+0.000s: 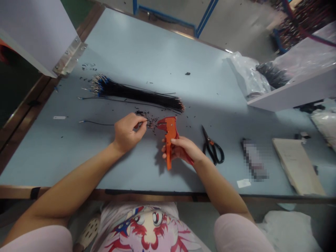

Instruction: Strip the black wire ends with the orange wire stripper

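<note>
1. Pinching a thin black wire (99, 124) near one end, the fingers of the left hand (128, 131) are pressed together; the wire's metal-tipped end reaches out to their left over the surface (141, 171).
2. Curled around the handles of an orange-and-red wire stripper (171, 130), the fingers of the right hand (187, 146) hold it upright on the page of view, its head aimed toward the left fingers, just apart from them.
3. That close pinch probably steadies the wire's short free end, and the facing tool likely spares extra wrist turning.
4. Beyond the left fingers lies a bundle of black wires (139, 93), blue-collared terminals together at its left end, seemingly to keep ends sorted; a loose black wire (112, 100) lies between.
5. Small black scraps (152, 122) lie between both hands' fingers.
6. Right of the right fingers, black-handled scissors (210, 142) rest, apparently within reach.
7. The front edge (126, 193) passes under both forearms, nearer the body than the fingers; sideways room seems ample, with the bundle limiting forward movement.
</note>
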### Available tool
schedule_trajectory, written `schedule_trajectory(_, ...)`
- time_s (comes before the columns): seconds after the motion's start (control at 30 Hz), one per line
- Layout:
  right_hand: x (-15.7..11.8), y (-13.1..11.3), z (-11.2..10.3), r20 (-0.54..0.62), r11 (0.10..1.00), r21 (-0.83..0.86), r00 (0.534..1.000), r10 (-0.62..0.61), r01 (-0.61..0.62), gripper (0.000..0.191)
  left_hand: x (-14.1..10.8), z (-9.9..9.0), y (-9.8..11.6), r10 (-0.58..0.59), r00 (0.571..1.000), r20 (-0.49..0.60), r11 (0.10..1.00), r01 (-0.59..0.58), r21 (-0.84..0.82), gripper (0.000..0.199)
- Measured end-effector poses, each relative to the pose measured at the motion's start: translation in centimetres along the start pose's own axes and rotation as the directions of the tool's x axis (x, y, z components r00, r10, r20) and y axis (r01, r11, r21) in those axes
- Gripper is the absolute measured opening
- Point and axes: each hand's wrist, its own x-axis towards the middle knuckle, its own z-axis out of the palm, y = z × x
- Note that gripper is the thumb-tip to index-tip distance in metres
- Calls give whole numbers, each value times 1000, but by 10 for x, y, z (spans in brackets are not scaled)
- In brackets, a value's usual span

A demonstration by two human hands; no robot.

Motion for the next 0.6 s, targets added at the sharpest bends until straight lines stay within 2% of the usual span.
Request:
schedule_trajectory(0.2,2,3,1,4,993,-99,998,60,-59,33,1,0,0,-55,998,-6,998,55,15,5)
schedule_trajectory(0.33,-3,2,7,-9,974,-227,1000,12,-13,35,3,-1,0,-47,999,-14,999,47,26,5)
schedule_trajectory(0.5,-7,1,14,81,953,-274,985,153,-125,35,2,-2,0,-75,997,-27,996,76,43,6)
schedule_trajectory(0.6,-6,3,13,85,957,-264,986,146,-119,34,2,-2,-1,-80,997,-23,996,81,31,5)
